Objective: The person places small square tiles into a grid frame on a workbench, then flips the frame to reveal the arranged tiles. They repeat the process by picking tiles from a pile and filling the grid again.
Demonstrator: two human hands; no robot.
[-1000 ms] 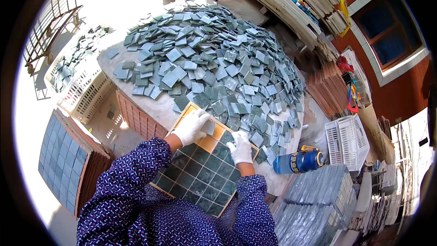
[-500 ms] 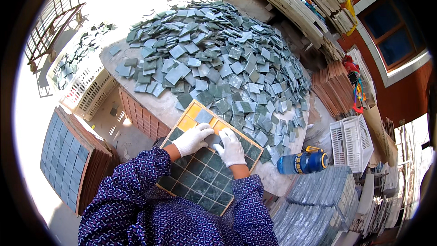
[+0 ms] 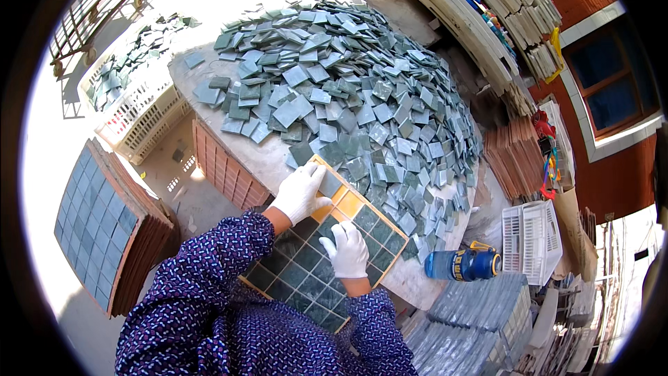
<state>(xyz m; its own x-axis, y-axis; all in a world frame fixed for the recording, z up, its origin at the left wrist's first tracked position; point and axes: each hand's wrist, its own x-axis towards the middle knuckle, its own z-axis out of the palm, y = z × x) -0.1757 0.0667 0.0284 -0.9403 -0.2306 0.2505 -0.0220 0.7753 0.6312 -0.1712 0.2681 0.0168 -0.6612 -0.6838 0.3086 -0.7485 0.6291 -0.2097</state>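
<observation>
Head: tray [image 3: 350, 205] angles rightward; left hand [image 3: 300, 195] touches tile [image 3: 330, 184], grip unclear; right hand [image 3: 347, 252] unclenched.

Tray [image 3: 350, 205] Mostly Filled

The gloved left hand [image 3: 300, 193] was at the tray's eleven o'clock, fingers at a grey tile [image 3: 330, 184]; the right hand [image 3: 346, 251], fingers parted, was over green tiles [image 3: 307, 258]. From the tray, a tile heap [image 3: 348, 94] spread at twelve, a bottle [image 3: 459, 264] was at three, a crate [image 3: 139, 122] at ten.
</observation>
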